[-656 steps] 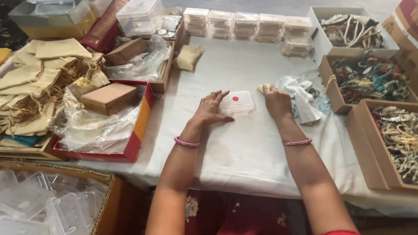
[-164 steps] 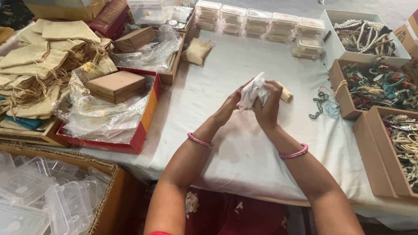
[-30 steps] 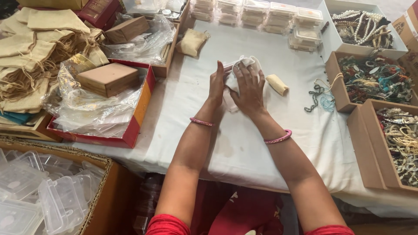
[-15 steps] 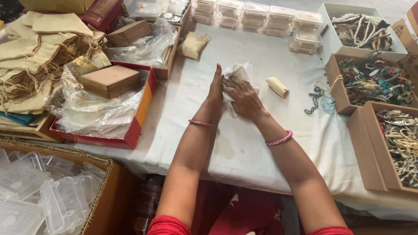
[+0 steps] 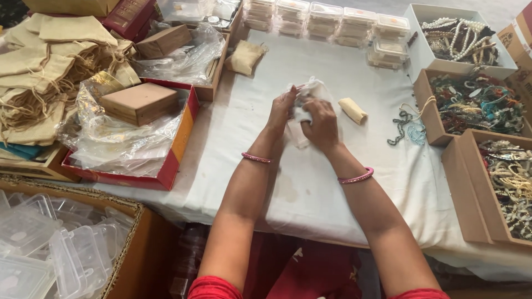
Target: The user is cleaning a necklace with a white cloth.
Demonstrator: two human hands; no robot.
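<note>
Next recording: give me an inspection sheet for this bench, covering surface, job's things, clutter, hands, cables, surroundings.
Surface: table under a white cloth, faintly stained near the front edge.
Job's things: white wrapping held above the cloth by both hands; its contents are hidden.
Clutter: small beige roll and a loose bead string right of the hands; beige pouch further back.
Hands: left hand and right hand both closed on the wrapping.
Cables: nothing seen.
Surroundings: cardboard boxes of beaded jewellery on the right; stacked clear lidded boxes at the back; cloth bags and a wooden box on the left; empty clear containers below.
</note>
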